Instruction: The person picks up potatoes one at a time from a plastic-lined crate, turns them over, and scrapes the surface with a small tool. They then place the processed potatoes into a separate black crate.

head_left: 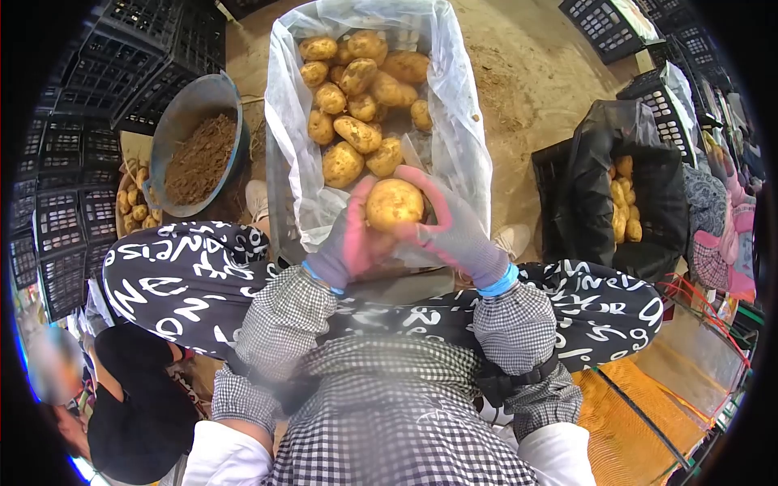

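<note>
A round yellow potato (pixel 395 205) is held between my two gloved hands, over the near end of a crate lined with clear plastic (pixel 284 121). My left hand (pixel 356 235), in a pink and grey glove, is closed around the potato's left side. On the other side my right hand (pixel 447 223), gloved alike, grips it with thumb and fingers. Several loose potatoes (pixel 356 134) lie in the far part of the crate, some with soil on them. The potato's underside is hidden by my hands.
Left of the crate stands a bucket of soil (pixel 198 162), with a container of potatoes (pixel 134 202) beside it. Stacked black crates (pixel 69 186) rise at far left. A black-lined crate (pixel 567 194) holds potatoes at right. People sit at both edges.
</note>
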{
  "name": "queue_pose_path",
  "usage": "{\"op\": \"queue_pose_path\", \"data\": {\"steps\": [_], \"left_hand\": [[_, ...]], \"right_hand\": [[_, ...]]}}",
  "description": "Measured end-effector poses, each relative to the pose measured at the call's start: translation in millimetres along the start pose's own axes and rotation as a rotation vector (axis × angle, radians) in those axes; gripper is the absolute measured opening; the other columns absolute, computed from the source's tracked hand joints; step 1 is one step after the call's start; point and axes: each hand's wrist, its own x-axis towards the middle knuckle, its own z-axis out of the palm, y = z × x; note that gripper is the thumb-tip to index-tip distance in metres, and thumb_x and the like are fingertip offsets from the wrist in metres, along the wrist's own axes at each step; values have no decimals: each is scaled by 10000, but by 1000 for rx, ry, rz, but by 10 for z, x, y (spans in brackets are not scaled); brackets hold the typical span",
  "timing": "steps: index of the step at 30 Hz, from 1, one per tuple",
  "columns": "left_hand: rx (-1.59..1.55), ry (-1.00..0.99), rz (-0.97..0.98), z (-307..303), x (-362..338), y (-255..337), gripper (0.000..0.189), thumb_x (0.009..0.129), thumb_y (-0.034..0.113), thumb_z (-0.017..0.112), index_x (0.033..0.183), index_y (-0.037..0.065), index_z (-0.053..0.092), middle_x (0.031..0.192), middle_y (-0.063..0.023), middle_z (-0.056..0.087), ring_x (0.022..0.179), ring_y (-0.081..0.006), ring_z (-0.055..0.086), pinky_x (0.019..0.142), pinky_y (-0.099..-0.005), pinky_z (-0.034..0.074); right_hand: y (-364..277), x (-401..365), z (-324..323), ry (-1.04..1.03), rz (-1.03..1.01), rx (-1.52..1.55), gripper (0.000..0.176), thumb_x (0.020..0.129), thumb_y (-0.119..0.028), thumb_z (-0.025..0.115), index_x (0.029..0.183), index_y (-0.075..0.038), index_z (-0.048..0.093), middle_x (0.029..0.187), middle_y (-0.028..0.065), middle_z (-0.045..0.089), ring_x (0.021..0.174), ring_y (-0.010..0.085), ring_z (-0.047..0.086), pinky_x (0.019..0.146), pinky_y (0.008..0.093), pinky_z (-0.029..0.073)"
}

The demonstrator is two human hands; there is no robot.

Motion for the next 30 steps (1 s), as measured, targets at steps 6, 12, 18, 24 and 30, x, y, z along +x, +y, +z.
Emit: {"op": "queue_pose_path", "data": {"steps": [6, 12, 18, 24, 30], "left_hand": [[141, -14, 38, 73, -35, -47, 614, 943, 684, 412, 1117, 129, 610, 833, -30, 654, 513, -95, 507, 418, -211, 348], [273, -24, 105, -9, -4, -35, 594, 953, 660, 418, 1129, 127, 609, 844, -53, 672, 517, -94, 535, 424, -192, 390], [192, 17, 52, 67, -2, -82, 592, 951, 656, 424, 1125, 119, 604, 844, -69, 665, 494, -109, 528, 391, -195, 361], [-194, -160, -262, 109, -6, 171, 539, 945, 581, 435, 1151, 98, 559, 845, -97, 606, 522, -119, 418, 433, -225, 327], [-91, -562, -182, -689, 463, -212, 514, 933, 241, 596, 1368, 50, 401, 1138, -99, 579, 999, -197, 574, 808, -301, 497]], "right_hand": [[-38, -1, 46, 39, 147, 93, 690, 864, -478, 731, 1317, -5, 511, 1228, 100, 549, 1103, 152, 551, 935, 295, 478], [70, -32, -9, 0, 81, -28, 575, 847, -399, 724, 1260, -36, 554, 1158, 116, 597, 938, 220, 615, 786, 345, 515], [325, 2, 57, 117, 40, -228, 503, 928, -403, 629, 1267, -37, 567, 1055, 78, 639, 819, 147, 607, 669, 266, 495], [263, 63, 102, 211, -188, -260, 457, 1038, -394, 479, 1216, 8, 607, 928, 42, 667, 699, 37, 593, 542, 186, 466], [21, -56, -9, 76, -79, -325, 512, 1038, -418, 474, 1295, 16, 559, 915, 21, 639, 659, 14, 531, 588, 171, 447]]}}
